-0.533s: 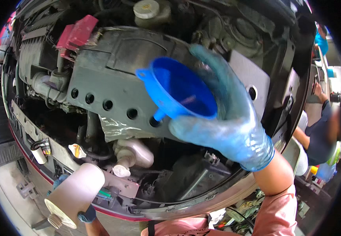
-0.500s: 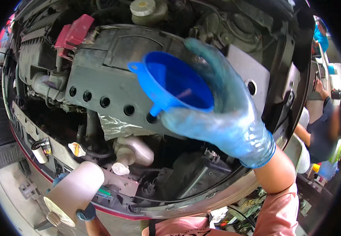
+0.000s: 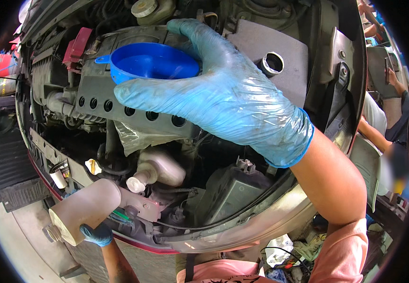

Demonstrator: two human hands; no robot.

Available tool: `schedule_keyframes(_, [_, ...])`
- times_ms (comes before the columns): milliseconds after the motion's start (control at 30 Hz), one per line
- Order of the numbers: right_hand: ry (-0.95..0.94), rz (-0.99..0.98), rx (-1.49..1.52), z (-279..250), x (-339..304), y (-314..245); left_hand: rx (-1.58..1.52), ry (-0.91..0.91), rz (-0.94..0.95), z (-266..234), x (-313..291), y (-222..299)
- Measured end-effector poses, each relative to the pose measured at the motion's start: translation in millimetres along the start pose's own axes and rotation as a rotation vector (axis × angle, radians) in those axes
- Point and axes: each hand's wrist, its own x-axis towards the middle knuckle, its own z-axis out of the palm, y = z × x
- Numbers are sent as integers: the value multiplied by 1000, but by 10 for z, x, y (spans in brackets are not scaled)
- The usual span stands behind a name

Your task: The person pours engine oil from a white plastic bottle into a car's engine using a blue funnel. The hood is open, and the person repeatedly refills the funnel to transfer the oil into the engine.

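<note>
Holding funnel (image 3: 155, 62) in right grip (image 3: 223, 89) over cover (image 3: 100, 84), back from its front edge, and bottle (image 3: 89, 207), with neck (image 3: 51, 233) low, in left grip (image 3: 97, 235) at edge of bumper (image 3: 141, 245); could spill there if uncapped, hard to tell; could drop funnel into bay (image 3: 216, 166) through shiny glove (image 3: 266, 118) slipping

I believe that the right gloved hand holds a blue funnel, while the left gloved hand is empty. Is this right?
The left gloved hand is not empty: the head view shows it holding a pale bottle. The right gloved hand does hold a blue funnel.
</note>
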Motion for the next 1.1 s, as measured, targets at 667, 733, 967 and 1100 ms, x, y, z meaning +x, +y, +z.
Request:
schedule_keyframes(667, [74,6,62,153,-64,-55,-25,-55,-105,247,-116,11])
schedule_keyframes(733, [53,11,54,138,-73,-62,6,-54,-97,187,-157,-43])
schedule_keyframes(967, [-85,-247,-346,119,-35,72,234,-67,-4,271,-193,33])
schedule_keyframes(1100, [-128,-374,-583,156,-120,72,303,-234,-46,481,-205,272])
